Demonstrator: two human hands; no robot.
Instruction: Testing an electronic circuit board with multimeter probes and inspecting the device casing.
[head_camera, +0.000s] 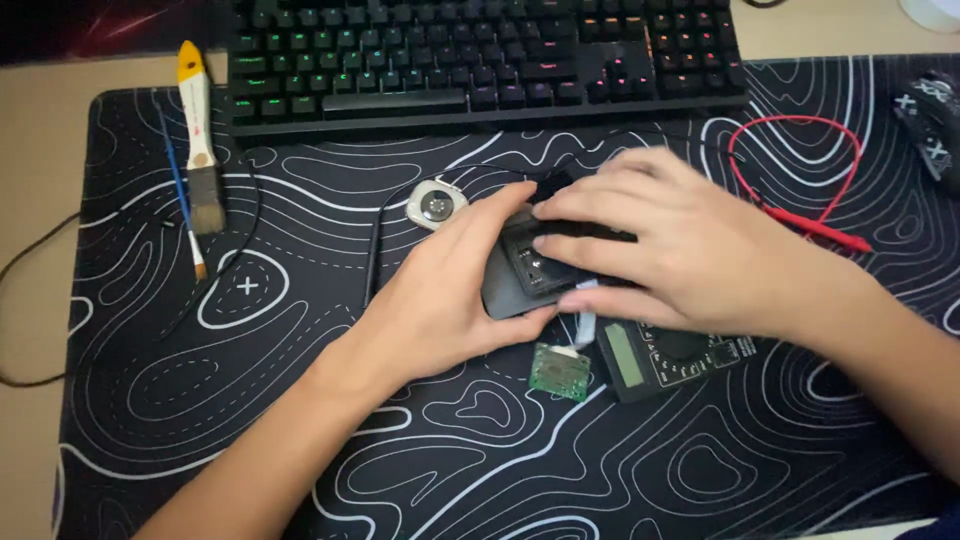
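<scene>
Both hands meet over a small black device (530, 270) lying near the middle of the black desk mat (300, 420) with its white contour lines. The left hand (450, 290) cups the device from the left, fingers curled along its edge and thumb tucked under its near corner, so it has a partial grip on it. The right hand (660, 240) lies flat across the top, fingers stretched out to the left and pressing on it. Just near of the device lies a small green circuit board (560, 371), and right of that a dark multimeter (665, 355). A red test lead (800, 180) loops on the right. On the far side stands a backlit keyboard (480, 55); a paintbrush (198, 130) lies at the far left.
</scene>
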